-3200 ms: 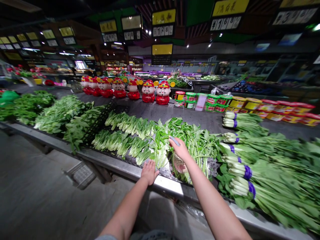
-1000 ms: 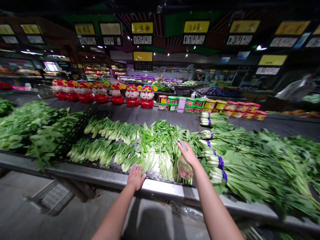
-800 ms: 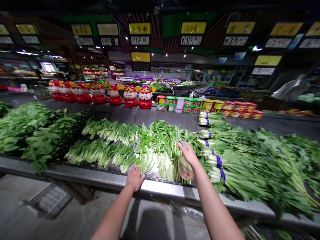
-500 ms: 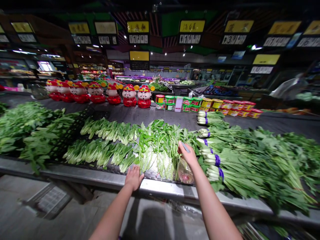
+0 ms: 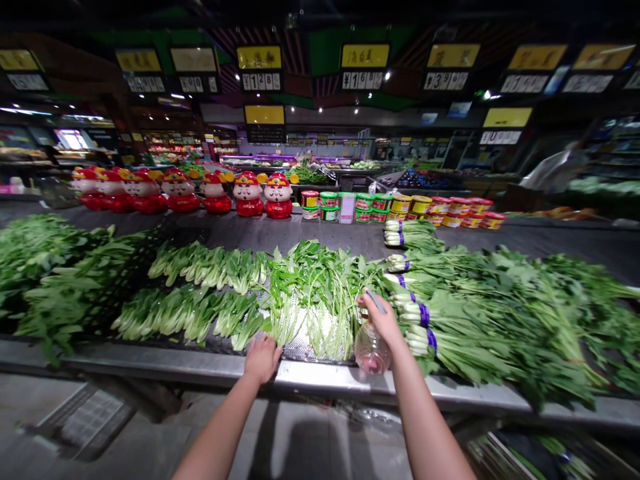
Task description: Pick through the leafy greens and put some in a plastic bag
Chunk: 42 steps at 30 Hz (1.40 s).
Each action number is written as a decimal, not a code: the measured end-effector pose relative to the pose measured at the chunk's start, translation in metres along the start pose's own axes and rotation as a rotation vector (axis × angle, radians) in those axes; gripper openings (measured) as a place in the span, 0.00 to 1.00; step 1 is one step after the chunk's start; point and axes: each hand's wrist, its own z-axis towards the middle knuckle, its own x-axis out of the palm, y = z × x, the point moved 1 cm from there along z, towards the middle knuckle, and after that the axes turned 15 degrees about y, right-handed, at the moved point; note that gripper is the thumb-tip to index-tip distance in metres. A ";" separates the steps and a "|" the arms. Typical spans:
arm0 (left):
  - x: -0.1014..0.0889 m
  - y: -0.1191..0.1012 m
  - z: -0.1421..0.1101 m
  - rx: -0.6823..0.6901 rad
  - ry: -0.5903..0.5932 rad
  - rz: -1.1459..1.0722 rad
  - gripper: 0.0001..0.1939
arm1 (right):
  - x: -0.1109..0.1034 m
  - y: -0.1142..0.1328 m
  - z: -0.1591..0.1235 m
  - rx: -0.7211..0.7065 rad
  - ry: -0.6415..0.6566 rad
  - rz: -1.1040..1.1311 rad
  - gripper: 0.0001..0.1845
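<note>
My right hand [image 5: 384,319] is closed round the top of a clear spray bottle [image 5: 371,349], held over the front of a pile of loose leafy greens [image 5: 320,293] on a produce stand. My left hand [image 5: 261,357] rests flat, fingers spread, on the stand's metal front edge [image 5: 320,377], just in front of the greens. Rows of bok choy [image 5: 200,293] lie to the left of that hand. Bundles of greens tied with purple bands [image 5: 450,320] lie right of the bottle.
More leafy greens [image 5: 45,267] fill the left end of the stand. Red figurine jars [image 5: 180,190] and coloured tubs [image 5: 400,207] line the back. Price signs [image 5: 260,67] hang overhead. A floor drain grate [image 5: 85,420] sits lower left.
The view has drifted right along the stand. My right hand with the bottle has come lower and nearer the front edge. My left hand stays on the metal edge.
</note>
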 end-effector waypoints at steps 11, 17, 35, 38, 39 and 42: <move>0.001 -0.074 0.018 0.208 0.022 0.013 0.32 | -0.007 0.014 -0.007 0.049 0.012 -0.115 0.33; 0.007 -0.076 0.023 0.177 0.023 0.031 0.32 | -0.006 0.014 -0.003 0.042 0.005 -0.227 0.33; 0.008 -0.077 0.022 0.179 0.028 0.055 0.29 | -0.027 -0.007 -0.019 0.032 -0.159 -0.204 0.31; 0.007 -0.078 0.021 0.172 0.034 0.058 0.29 | -0.029 -0.009 -0.022 0.037 -0.178 -0.165 0.30; 0.007 -0.078 0.020 0.170 0.035 0.059 0.29 | -0.028 -0.010 -0.024 0.038 -0.172 -0.148 0.30; 0.006 -0.078 0.019 0.169 0.035 0.056 0.29 | -0.023 -0.013 -0.029 0.035 -0.134 -0.158 0.29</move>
